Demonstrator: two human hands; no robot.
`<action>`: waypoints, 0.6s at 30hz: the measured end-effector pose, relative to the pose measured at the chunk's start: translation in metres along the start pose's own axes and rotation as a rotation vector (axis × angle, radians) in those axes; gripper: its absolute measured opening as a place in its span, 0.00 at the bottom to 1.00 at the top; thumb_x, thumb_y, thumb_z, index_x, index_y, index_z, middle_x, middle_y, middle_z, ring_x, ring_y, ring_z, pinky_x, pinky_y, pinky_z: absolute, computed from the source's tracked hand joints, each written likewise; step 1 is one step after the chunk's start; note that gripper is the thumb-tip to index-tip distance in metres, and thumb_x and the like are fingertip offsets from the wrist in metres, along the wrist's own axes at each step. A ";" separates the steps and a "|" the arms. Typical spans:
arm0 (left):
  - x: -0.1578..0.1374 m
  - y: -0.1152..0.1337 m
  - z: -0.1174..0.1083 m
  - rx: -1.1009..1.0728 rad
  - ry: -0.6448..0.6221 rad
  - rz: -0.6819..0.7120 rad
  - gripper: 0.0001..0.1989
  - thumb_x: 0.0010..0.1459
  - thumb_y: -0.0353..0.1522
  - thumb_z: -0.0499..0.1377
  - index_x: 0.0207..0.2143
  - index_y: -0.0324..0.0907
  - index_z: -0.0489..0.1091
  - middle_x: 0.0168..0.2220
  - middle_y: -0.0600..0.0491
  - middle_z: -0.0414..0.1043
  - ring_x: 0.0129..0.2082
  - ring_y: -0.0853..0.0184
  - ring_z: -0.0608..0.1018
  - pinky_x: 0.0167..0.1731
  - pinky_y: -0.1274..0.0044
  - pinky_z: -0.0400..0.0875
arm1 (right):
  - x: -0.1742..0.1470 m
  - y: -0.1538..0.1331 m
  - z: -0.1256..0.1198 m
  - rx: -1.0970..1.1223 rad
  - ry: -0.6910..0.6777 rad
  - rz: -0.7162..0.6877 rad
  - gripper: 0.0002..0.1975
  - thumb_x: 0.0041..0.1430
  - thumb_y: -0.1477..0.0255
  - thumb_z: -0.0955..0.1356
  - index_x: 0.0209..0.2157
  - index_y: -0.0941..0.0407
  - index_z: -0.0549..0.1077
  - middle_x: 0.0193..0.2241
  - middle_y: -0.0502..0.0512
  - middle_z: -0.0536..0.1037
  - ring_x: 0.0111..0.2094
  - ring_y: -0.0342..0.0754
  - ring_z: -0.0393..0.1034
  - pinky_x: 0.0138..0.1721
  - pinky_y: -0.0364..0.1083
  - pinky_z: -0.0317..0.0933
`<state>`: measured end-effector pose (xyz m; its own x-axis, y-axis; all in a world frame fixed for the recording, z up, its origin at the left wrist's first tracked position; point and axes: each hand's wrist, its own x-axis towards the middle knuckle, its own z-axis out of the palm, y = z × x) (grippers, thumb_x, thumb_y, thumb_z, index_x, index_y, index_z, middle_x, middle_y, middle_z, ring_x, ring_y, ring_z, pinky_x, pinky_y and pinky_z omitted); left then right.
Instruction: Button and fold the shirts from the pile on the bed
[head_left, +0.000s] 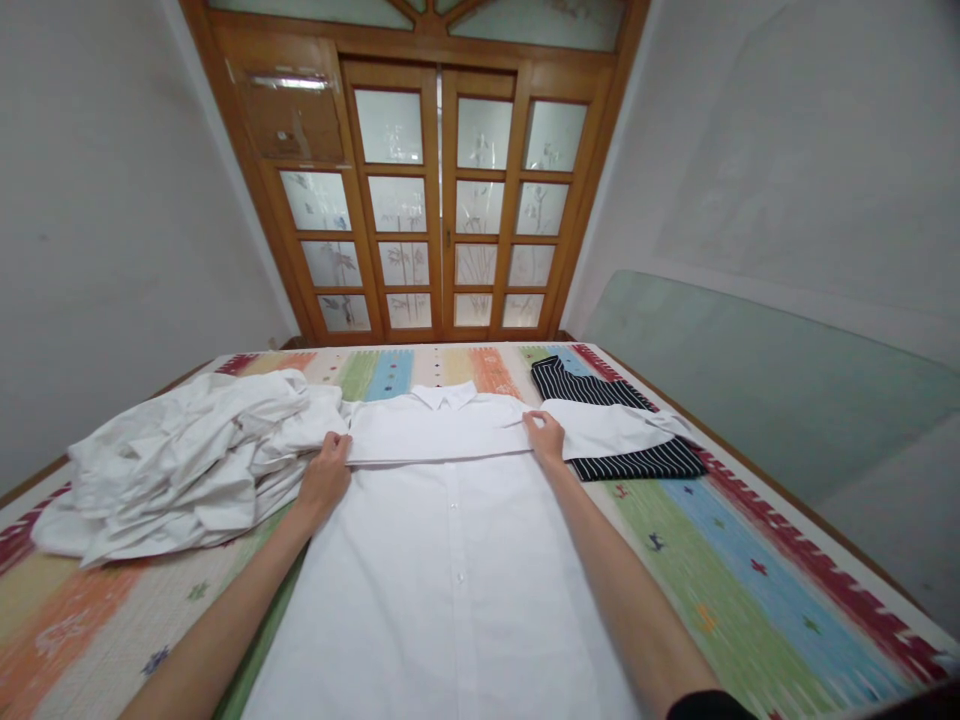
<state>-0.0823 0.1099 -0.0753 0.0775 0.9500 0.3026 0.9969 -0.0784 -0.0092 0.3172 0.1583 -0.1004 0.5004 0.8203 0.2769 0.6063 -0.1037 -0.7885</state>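
A white button-up shirt [405, 560] lies front side up, collar at the far end. One sleeve [442, 436] is laid flat across its chest as a straight band. My left hand [328, 470] is closed at the left end of that band, its fingertips pinching the cloth. At the band's right end, by the shoulder, my right hand [545, 436] pinches the sleeve between thumb and fingers. The other sleeve [607, 428] stretches out to the right, over a folded black garment with white stripes [637, 467].
A rumpled heap of white clothes [195, 470] sits left of the shirt. Everything lies on a colourful striped cover [720, 560]. Wooden doors with glass panes [442, 200] stand beyond the far edge, and walls rise on both sides.
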 end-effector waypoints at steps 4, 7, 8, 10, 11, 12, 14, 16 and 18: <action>0.001 0.001 0.001 -0.073 0.012 -0.035 0.19 0.54 0.20 0.49 0.47 0.40 0.64 0.49 0.44 0.64 0.40 0.61 0.76 0.38 0.72 0.74 | 0.001 0.003 -0.002 -0.123 -0.031 -0.046 0.14 0.55 0.69 0.64 0.41 0.58 0.77 0.42 0.59 0.80 0.45 0.53 0.72 0.52 0.47 0.59; 0.003 0.004 0.001 -0.144 0.020 -0.034 0.20 0.52 0.20 0.50 0.48 0.40 0.64 0.47 0.45 0.65 0.43 0.61 0.76 0.44 0.72 0.73 | 0.002 0.006 -0.006 -0.212 -0.038 -0.049 0.14 0.56 0.71 0.64 0.42 0.58 0.77 0.41 0.58 0.80 0.45 0.53 0.72 0.52 0.47 0.59; 0.004 0.005 0.000 -0.155 0.017 -0.028 0.21 0.52 0.20 0.50 0.48 0.39 0.64 0.47 0.45 0.65 0.44 0.61 0.75 0.45 0.72 0.72 | 0.003 0.006 -0.008 -0.238 -0.038 -0.043 0.14 0.57 0.71 0.64 0.42 0.58 0.77 0.41 0.58 0.80 0.45 0.53 0.72 0.51 0.47 0.59; 0.005 0.006 0.001 -0.149 -0.007 -0.022 0.22 0.52 0.20 0.50 0.49 0.40 0.64 0.47 0.45 0.66 0.44 0.61 0.75 0.46 0.72 0.72 | 0.003 0.008 -0.011 -0.281 -0.038 -0.028 0.13 0.58 0.71 0.64 0.42 0.56 0.77 0.41 0.58 0.80 0.44 0.52 0.72 0.50 0.46 0.60; 0.005 0.005 0.001 -0.136 -0.024 -0.019 0.22 0.52 0.20 0.50 0.50 0.40 0.64 0.48 0.45 0.66 0.44 0.61 0.76 0.45 0.72 0.72 | 0.004 0.008 -0.012 -0.295 -0.039 -0.025 0.13 0.59 0.71 0.64 0.43 0.56 0.77 0.41 0.57 0.80 0.44 0.52 0.72 0.50 0.46 0.60; 0.005 0.004 0.002 -0.121 -0.038 -0.010 0.23 0.52 0.20 0.50 0.50 0.40 0.64 0.48 0.45 0.66 0.45 0.61 0.76 0.46 0.72 0.71 | 0.004 0.009 -0.013 -0.305 -0.042 -0.025 0.13 0.59 0.71 0.63 0.43 0.55 0.77 0.41 0.57 0.80 0.45 0.52 0.72 0.49 0.46 0.60; 0.005 0.000 0.006 -0.106 -0.052 0.033 0.24 0.51 0.20 0.50 0.51 0.41 0.64 0.48 0.45 0.67 0.47 0.61 0.75 0.49 0.71 0.69 | 0.004 0.009 -0.014 -0.322 -0.050 -0.025 0.14 0.60 0.71 0.63 0.44 0.55 0.77 0.41 0.57 0.80 0.45 0.52 0.72 0.48 0.46 0.60; 0.005 -0.006 0.009 -0.126 -0.044 0.090 0.26 0.49 0.19 0.50 0.52 0.40 0.64 0.50 0.44 0.68 0.51 0.60 0.73 0.54 0.70 0.66 | 0.004 0.008 -0.014 -0.338 -0.056 -0.023 0.14 0.61 0.70 0.63 0.44 0.55 0.77 0.41 0.57 0.80 0.45 0.52 0.72 0.48 0.46 0.60; 0.007 -0.013 0.011 -0.186 -0.036 0.150 0.29 0.47 0.20 0.51 0.54 0.39 0.63 0.52 0.43 0.67 0.55 0.59 0.70 0.57 0.68 0.63 | 0.003 0.008 -0.013 -0.350 -0.060 -0.031 0.14 0.62 0.70 0.63 0.45 0.55 0.77 0.41 0.57 0.80 0.45 0.52 0.73 0.48 0.45 0.60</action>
<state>-0.0948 0.1214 -0.0839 0.2283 0.9335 0.2765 0.9545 -0.2705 0.1253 0.3318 0.1530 -0.0985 0.4473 0.8566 0.2571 0.8008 -0.2557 -0.5416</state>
